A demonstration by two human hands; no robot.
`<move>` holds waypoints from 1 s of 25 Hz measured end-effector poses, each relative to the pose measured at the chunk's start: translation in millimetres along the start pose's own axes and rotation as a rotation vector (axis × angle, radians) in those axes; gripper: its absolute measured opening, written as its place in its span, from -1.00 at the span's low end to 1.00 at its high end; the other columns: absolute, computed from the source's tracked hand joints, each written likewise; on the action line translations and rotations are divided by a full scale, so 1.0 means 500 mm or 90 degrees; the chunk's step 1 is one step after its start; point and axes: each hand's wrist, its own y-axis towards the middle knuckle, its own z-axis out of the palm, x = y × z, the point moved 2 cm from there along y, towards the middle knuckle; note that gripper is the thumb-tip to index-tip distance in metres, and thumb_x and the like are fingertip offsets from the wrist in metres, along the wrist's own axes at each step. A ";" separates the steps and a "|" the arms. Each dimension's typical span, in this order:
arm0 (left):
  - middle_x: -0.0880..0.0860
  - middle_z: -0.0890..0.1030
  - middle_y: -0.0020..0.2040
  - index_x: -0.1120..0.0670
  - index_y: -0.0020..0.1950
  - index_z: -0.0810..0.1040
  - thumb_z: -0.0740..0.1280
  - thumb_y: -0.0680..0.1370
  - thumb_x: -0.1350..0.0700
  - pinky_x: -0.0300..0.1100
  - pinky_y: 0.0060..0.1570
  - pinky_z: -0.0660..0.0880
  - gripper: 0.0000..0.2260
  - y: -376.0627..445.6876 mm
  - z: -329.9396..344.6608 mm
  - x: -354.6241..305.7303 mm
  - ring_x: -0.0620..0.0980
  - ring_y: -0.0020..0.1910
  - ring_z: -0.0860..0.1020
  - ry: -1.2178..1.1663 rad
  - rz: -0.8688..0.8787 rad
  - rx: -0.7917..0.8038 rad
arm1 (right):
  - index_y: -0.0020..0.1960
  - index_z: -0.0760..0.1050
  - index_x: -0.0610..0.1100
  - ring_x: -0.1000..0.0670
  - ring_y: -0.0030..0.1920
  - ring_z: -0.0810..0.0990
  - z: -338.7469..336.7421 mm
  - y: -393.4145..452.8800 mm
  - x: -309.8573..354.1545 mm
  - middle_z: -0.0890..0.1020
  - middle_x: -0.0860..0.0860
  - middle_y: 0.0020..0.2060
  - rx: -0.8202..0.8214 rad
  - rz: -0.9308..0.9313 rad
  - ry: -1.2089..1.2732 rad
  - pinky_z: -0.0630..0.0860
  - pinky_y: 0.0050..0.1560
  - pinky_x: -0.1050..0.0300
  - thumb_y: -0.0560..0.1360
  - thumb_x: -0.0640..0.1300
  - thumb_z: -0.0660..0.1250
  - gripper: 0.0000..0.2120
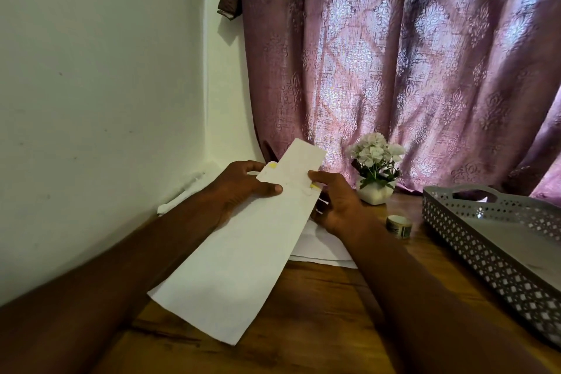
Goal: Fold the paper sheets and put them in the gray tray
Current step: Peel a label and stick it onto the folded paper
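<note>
A long white folded paper sheet (243, 252) is held up above the wooden table, slanting from near left to far right. My left hand (243, 188) grips its left edge with the thumb on top. My right hand (334, 203) pinches its right edge, with small yellow and white bits between the fingers. More white sheets (321, 249) lie flat on the table under the held one. The gray perforated tray (473, 240) stands at the right, apart from both hands; what shows of its floor is bare.
A small white pot of white flowers (376, 167) stands behind my right hand. A small roll of tape (399, 225) lies between the pot and the tray. A white wall closes the left side and a mauve curtain hangs at the back.
</note>
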 end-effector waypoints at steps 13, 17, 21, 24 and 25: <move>0.20 0.74 0.07 0.18 0.23 0.66 0.57 0.47 0.15 0.16 0.23 0.60 -0.65 -0.018 0.008 -0.008 0.25 0.11 0.70 -0.027 -0.066 0.043 | 0.38 0.53 -0.22 -0.32 0.26 0.62 0.002 0.024 -0.004 0.65 -0.25 0.23 0.030 -0.075 -0.035 0.51 0.30 -0.37 0.56 -0.36 0.35 -0.62; 0.21 0.74 0.08 0.19 0.25 0.67 0.56 0.48 0.22 0.12 0.21 0.61 -0.65 -0.020 0.007 -0.009 0.25 0.12 0.70 -0.028 -0.067 0.057 | 0.38 0.51 -0.23 -0.31 0.26 0.62 0.003 0.020 -0.008 0.65 -0.26 0.24 0.039 -0.027 -0.008 0.51 0.32 -0.32 0.54 -0.31 0.36 -0.60; 0.21 0.75 0.07 0.18 0.22 0.68 0.56 0.48 0.22 0.07 0.15 0.64 -0.68 -0.022 0.011 -0.010 0.20 0.05 0.72 -0.036 -0.058 0.072 | 0.41 0.48 -0.27 -0.32 0.28 0.61 -0.006 0.027 -0.005 0.64 -0.28 0.24 0.028 -0.036 -0.003 0.50 0.32 -0.33 0.56 -0.33 0.36 -0.58; 0.20 0.75 0.06 0.18 0.22 0.68 0.56 0.47 0.23 0.05 0.14 0.65 -0.67 -0.022 0.010 -0.008 0.20 0.05 0.72 -0.037 -0.059 0.066 | 0.40 0.49 -0.26 -0.31 0.28 0.61 -0.012 0.026 -0.003 0.64 -0.28 0.25 0.048 -0.019 -0.040 0.52 0.31 -0.30 0.54 -0.36 0.33 -0.57; 0.20 0.75 0.06 0.18 0.23 0.68 0.56 0.47 0.23 0.03 0.11 0.65 -0.67 -0.022 0.010 -0.008 0.18 0.03 0.72 -0.039 -0.059 0.065 | 0.39 0.49 -0.26 -0.31 0.27 0.62 -0.014 0.025 -0.002 0.64 -0.28 0.25 0.053 -0.014 -0.048 0.54 0.29 -0.29 0.53 -0.36 0.34 -0.57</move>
